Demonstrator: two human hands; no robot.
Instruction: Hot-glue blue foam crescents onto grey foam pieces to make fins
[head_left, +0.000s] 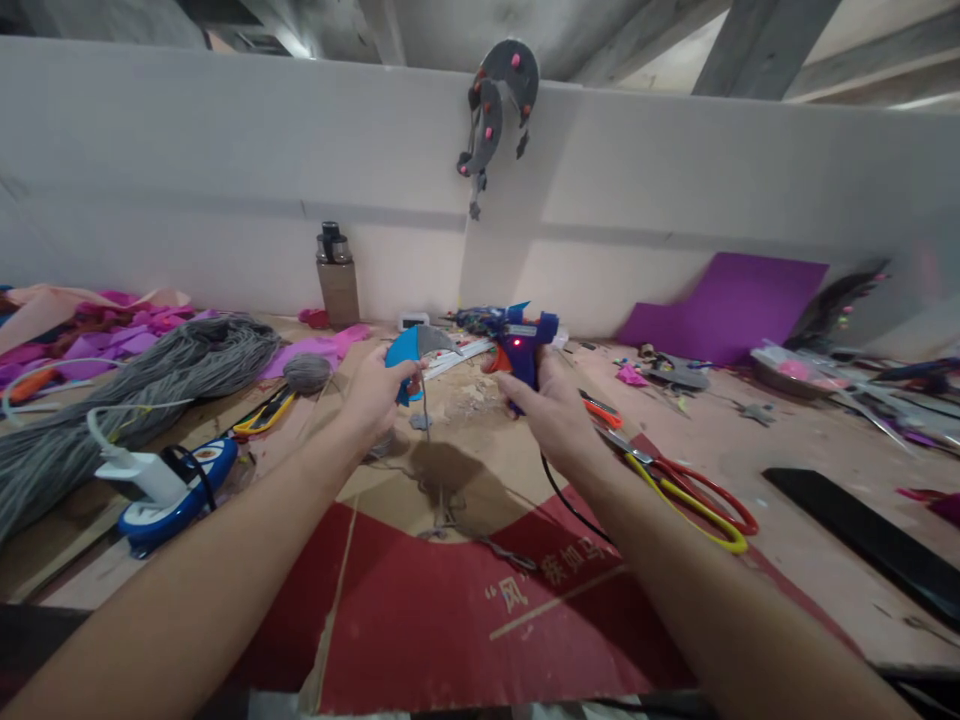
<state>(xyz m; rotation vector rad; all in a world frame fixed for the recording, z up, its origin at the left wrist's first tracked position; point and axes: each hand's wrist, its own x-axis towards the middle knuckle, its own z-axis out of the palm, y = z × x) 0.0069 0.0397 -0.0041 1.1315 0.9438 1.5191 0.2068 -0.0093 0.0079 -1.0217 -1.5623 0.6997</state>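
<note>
Pinching of the piece [403, 347] is done above the cardboard [420, 610] by the L hand [375, 393], at the blue end, prob. so the grey tip is left free; yarn [426, 405] is left hanging below. The glue gun [525, 355] is gripped by its handle in the R hand [556, 410], nozzle turned L near the tip; contact can't be told. Cardboard is spread under both hands, prob. b/c drips are to be kept off the tabletop [825, 430]. Scissors [694, 490] are laid just beside the R forearm, prob. for quick reach.
</note>
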